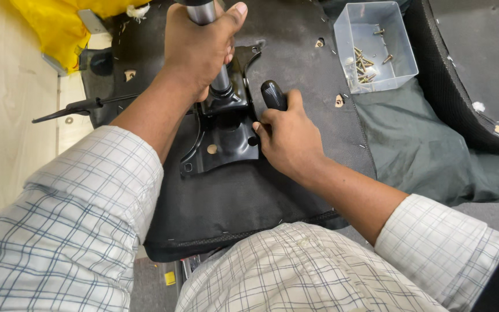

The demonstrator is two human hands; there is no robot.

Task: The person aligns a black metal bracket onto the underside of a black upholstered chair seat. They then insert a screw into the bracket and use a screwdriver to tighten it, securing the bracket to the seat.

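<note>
My left hand [197, 49] grips the grey metal cylinder [202, 11] that rises from a black metal mounting plate [223, 141]. The plate lies on the black fabric underside of a chair seat [244, 196] resting across my lap. My right hand [287, 136] holds a black-handled screwdriver [273, 94], its tip down at the plate's right edge and hidden by my fingers. A thin black lever [70, 108] sticks out from the mechanism to the left.
A clear plastic box [376, 46] with several brass-coloured screws stands at the back right on a dark green cloth [428, 150]. Another black chair part [469, 75] lies at the far right. Yellow material [59, 23] is at the back left, on the light wooden floor [7, 104].
</note>
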